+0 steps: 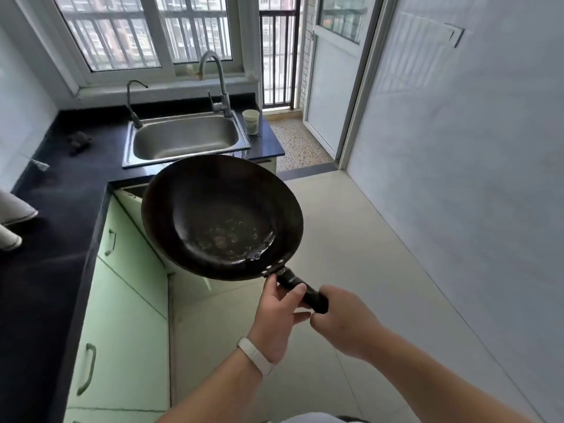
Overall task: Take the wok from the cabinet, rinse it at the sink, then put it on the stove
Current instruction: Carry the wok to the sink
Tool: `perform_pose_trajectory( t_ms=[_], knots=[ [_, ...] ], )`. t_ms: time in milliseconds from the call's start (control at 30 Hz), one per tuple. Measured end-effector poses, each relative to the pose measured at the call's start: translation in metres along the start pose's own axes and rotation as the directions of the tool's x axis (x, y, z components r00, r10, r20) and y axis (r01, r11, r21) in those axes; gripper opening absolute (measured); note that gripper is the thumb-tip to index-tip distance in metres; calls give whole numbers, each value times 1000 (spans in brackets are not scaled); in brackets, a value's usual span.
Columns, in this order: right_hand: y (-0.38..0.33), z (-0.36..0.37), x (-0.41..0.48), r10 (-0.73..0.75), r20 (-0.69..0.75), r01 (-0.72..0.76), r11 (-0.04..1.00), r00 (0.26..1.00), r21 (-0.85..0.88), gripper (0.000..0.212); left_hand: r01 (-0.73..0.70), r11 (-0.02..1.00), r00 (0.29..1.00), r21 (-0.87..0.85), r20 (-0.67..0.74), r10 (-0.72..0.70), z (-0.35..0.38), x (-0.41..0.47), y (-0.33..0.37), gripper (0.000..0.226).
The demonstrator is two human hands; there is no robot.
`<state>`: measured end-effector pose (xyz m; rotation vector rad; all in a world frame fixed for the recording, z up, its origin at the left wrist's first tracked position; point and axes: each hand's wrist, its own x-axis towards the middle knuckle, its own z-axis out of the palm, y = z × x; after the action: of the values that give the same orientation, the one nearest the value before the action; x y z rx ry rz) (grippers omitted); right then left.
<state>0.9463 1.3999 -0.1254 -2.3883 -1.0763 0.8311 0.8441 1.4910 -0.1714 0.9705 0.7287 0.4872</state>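
Observation:
A black wok (219,215) hangs in the air in front of the counter, tilted, with a little water pooled near its handle side. Both hands grip its black handle (302,290): my left hand (279,315) close to the bowl, my right hand (341,320) at the handle's end. The steel sink (186,138) lies beyond the wok in the dark countertop, with a tall tap (218,83) behind it and a small tap (134,99) at its left corner. No stove is in view.
A cup (251,120) stands on the counter right of the sink. Green cabinet doors (122,300) run under the black countertop (61,209) on the left; one door below the sink looks ajar. A dark object (79,141) lies left of the sink. Tiled floor (366,239) spreads to the right.

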Motion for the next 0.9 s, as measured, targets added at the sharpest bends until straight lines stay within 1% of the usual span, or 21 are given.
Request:
perform_pose_trajectory(
  t_ms=[100, 233, 333, 433, 500, 633, 733, 767, 833, 900],
  knots=[
    [-3, -3, 35, 4, -7, -4, 1000, 1000, 31, 10, -8, 1000, 1000, -18, 2, 8, -4, 32, 8, 22],
    [-6, -20, 85, -7, 6, 7, 996, 1000, 89, 14, -18, 1000, 1000, -19, -18, 17, 1, 79, 23, 27],
    [-8, -37, 131, -27, 20, 24, 992, 999, 125, 16, -46, 999, 997, -9, -60, 45, 7, 124, 38, 28],
    [-11, -58, 187, -78, 47, 72, 990, 996, 118, 16, -78, 997, 990, 25, -118, 80, 13, 178, 54, 29],
    [-12, -76, 228, -130, 86, 121, 987, 988, 106, 11, -87, 995, 982, 45, -164, 93, 22, 215, 65, 26],
    [-12, -117, 297, -204, 141, 196, 978, 969, 70, 8, -83, 996, 968, 36, -234, 89, 43, 277, 87, 23],
    [-9, -140, 345, -211, 181, 209, 977, 960, 31, 11, -94, 996, 956, 3, -279, 91, 57, 320, 102, 35],
    [-8, -145, 360, -208, 186, 206, 978, 960, 28, 10, -94, 996, 955, -9, -284, 87, 59, 333, 106, 34],
    [-7, -153, 389, -208, 192, 205, 978, 959, 34, 16, -89, 996, 954, -21, -288, 79, 62, 357, 114, 28],
    [-9, -159, 410, -209, 208, 208, 978, 956, 27, 17, -86, 996, 951, -13, -299, 78, 62, 375, 120, 30]
  ],
)
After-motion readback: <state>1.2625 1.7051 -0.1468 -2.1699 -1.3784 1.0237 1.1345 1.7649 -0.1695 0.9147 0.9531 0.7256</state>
